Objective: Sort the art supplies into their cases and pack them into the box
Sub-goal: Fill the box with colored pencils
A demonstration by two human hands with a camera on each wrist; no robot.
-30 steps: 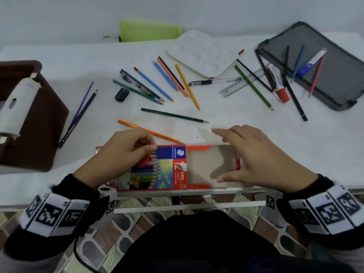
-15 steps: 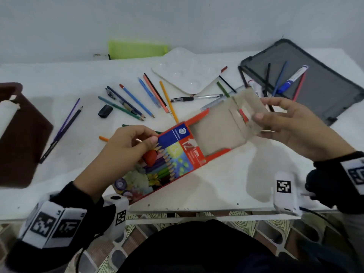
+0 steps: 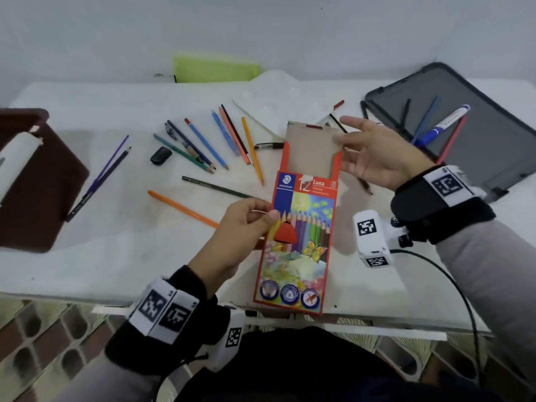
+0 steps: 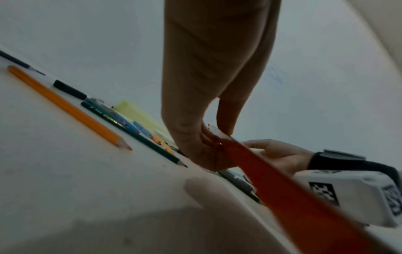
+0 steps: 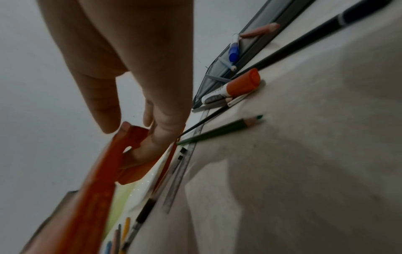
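A red coloured-pencil box [image 3: 301, 233] is held above the white table's near edge, its long side pointing away from me. Its brown flap [image 3: 311, 146] stands open at the far end. My left hand [image 3: 246, 224] pinches the box's left edge between thumb and fingers, also seen in the left wrist view [image 4: 206, 137]. My right hand [image 3: 374, 152] holds the flap's right side lightly, thumb above and fingers behind [image 5: 152, 141]. Loose pencils lie on the table: an orange one [image 3: 182, 208], a dark green one [image 3: 214, 187] and a fanned group [image 3: 203, 143].
A dark grey case [image 3: 493, 158] at the right holds a blue marker [image 3: 446, 123] and pencils. A brown box [image 3: 37, 181] sits at the left, a green case [image 3: 214, 68] at the back wall. A glue stick [image 5: 234, 87], ruler [image 5: 180, 171] and black eraser [image 3: 161, 155] lie loose.
The pencil box has been lifted off the table and turned from lying crosswise to pointing away from me. My right hand swung up and away with the flap.
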